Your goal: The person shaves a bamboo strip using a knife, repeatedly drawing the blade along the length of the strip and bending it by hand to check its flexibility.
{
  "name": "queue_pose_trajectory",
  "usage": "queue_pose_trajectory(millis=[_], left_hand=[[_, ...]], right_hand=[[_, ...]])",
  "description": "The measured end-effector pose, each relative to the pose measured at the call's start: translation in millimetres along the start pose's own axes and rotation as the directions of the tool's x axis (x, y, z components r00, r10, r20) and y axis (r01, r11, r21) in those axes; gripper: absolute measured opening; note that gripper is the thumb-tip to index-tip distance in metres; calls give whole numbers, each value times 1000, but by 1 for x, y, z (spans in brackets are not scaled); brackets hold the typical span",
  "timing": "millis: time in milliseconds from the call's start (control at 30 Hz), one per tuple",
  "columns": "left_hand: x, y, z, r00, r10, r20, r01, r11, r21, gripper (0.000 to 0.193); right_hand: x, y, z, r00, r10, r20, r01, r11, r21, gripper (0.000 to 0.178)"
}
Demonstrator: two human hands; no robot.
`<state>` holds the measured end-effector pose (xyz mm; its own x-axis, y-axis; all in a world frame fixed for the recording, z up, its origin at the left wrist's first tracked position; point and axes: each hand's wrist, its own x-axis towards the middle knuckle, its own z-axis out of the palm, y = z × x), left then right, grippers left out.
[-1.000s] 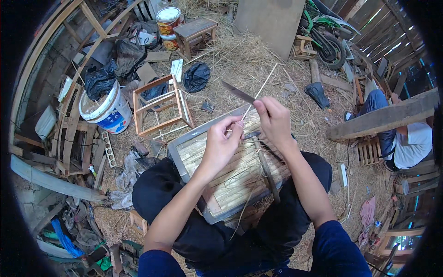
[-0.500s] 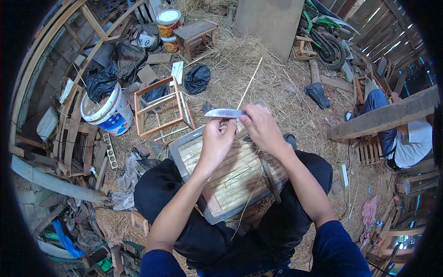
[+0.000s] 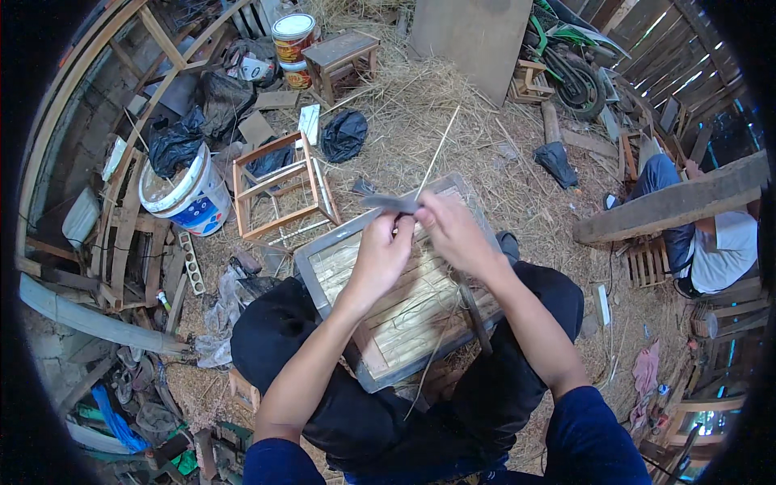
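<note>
My right hand (image 3: pixel 454 233) is closed on the grip of a knife (image 3: pixel 391 204); its blade points left and is blurred by motion. Close beside it, my left hand (image 3: pixel 383 252) is closed in a pinch under the blade. A long thin pale strip (image 3: pixel 439 147), like split bamboo or cane, runs away from between the hands; the pinched end is hidden by fingers and blade. Below both hands a dark-framed panel of pale slats (image 3: pixel 388 287) rests across my knees, with thin loose fibres on it. A dark narrow bar (image 3: pixel 472 311) lies over its right part.
Left of the panel stand a small wooden frame (image 3: pixel 276 187) and a white bucket (image 3: pixel 196 198). A low stool (image 3: pixel 341 50) and paint cans (image 3: pixel 293 39) are farther off. Straw (image 3: pixel 420 101) covers the floor. At right, a wooden beam (image 3: pixel 671 198) partly hides a seated person (image 3: pixel 723 250).
The knife has tilted and moved slightly, its blade now blurred. My left hand has shifted a little right and down, with its fingers curled more tightly.
</note>
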<state>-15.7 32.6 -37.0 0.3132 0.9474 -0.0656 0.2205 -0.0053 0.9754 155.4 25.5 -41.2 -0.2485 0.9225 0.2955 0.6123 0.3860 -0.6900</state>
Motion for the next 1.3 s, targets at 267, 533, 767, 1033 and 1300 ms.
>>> queue_pose_trajectory(millis=[267,533,767,1033,1300], left_hand=[[-3,2,-10,977,215,-14,-209,961,184,18],[-5,12,-11,980,186,-64,-177,976,129,14],[-4,22,-10,992,129,-2,-129,991,-29,25],[-5,10,-2,993,92,68,-85,991,-103,23],[-2,1,-11,995,97,-7,-98,993,-59,23]], right_hand=[[2,5,0,998,-58,-9,57,998,-30,30],[7,3,-18,993,-111,-46,97,968,-229,25],[11,15,-19,987,-72,-144,17,935,-353,31],[7,14,-22,955,25,-297,-95,970,-223,35],[8,-1,6,997,-60,-45,57,997,-54,38]])
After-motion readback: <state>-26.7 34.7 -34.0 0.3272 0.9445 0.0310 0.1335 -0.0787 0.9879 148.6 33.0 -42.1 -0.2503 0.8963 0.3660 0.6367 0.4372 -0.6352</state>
